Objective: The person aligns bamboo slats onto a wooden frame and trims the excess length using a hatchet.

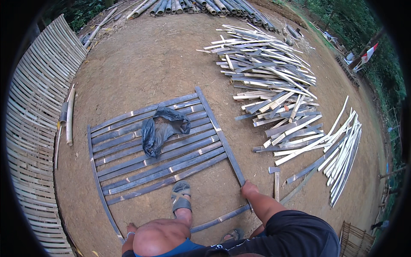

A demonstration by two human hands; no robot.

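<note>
A flat lattice of dark bamboo slats point(160, 165) lies on the ground before me, its crosswise slats spanning two long side strips. My right hand point(249, 189) is closed around the right side strip point(227, 147). Beside the near end of the left side strip point(100, 192), my left hand point(131, 229) looks curled; my knee covers part of it, and what lies in its fingers is hidden. A crumpled black plastic bag point(156, 135) rests on the far slats. Between the nearer slats stands my sandalled foot point(182, 199).
A big heap of split bamboo strips point(274, 85) spreads at right, with a smaller bundle point(344, 156) nearer. A hatchet point(276, 182) lies beside my right hand. Along the left runs a curved slatted bamboo panel point(36, 128). Whole bamboo poles point(188, 6) are stacked at the back.
</note>
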